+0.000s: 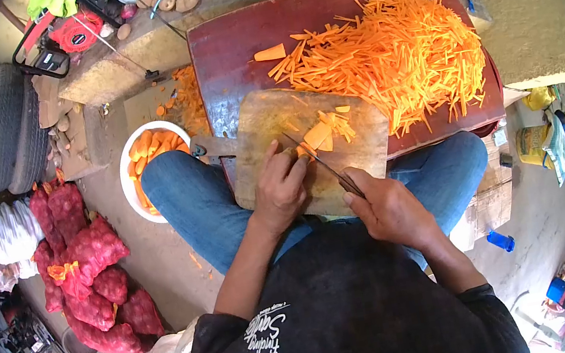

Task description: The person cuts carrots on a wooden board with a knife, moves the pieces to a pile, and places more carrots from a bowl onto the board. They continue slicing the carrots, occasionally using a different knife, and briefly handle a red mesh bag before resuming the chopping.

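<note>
My right hand (394,207) is closed around the handle of a knife (325,164), whose blade slants up and left across the wooden cutting board (256,125). With curled fingers, my left hand (279,190) presses a piece of carrot (303,150) against the board, just left of the blade. Flat carrot slices (319,134) and a few cut strips (342,125) lie beyond the blade. A large heap of carrot strips (397,62) covers much of the dark red table (225,45) behind the board. One bigger carrot piece (269,53) sits at the heap's left end.
A white basin (126,179) of peeled carrots (152,145) stands left of my knee. Near it, a broad blade (218,146) rests at the board's left edge. Red mesh sacks (92,255) and tyres (1,125) are farther left. A person (561,302) is at lower right.
</note>
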Tool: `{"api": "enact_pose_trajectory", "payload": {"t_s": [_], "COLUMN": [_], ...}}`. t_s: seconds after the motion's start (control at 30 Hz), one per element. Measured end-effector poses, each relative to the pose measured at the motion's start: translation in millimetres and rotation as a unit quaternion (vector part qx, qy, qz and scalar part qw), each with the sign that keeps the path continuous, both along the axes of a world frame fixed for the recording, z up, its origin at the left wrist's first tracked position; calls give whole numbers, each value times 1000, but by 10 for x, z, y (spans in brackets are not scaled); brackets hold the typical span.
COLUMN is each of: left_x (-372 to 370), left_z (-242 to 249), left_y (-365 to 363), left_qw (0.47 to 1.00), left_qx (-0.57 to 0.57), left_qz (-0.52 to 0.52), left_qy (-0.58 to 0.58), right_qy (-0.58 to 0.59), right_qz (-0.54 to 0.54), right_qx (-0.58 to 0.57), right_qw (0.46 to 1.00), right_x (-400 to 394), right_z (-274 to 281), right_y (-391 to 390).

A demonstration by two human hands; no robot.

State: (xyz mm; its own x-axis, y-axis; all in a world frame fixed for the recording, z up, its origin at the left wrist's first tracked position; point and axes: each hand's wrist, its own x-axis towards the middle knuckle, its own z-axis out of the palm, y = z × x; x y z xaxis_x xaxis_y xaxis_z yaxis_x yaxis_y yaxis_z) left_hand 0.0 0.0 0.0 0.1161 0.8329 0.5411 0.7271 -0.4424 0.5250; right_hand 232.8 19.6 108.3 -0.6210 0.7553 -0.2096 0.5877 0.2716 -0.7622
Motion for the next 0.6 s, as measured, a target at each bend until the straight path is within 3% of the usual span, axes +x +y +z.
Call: {"api": "enact_pose_trajectory", "payload": {"t_s": [0.2, 0.6], "left_x": [-13, -3], "left_z": [-8, 27], "left_y": [9, -2], "left_qw": [1000, 1000], "left_qx": [1, 6], "left_qz": [-6, -4], "left_qy": [-20, -29], "right_qy": [-9, 20], "right_qz": [-9, -18], "right_qx": [37, 1], "right_qw": [999, 1000], "right_x": [-138, -46], "right_z": [-395, 53], "right_y": [160, -4]}}
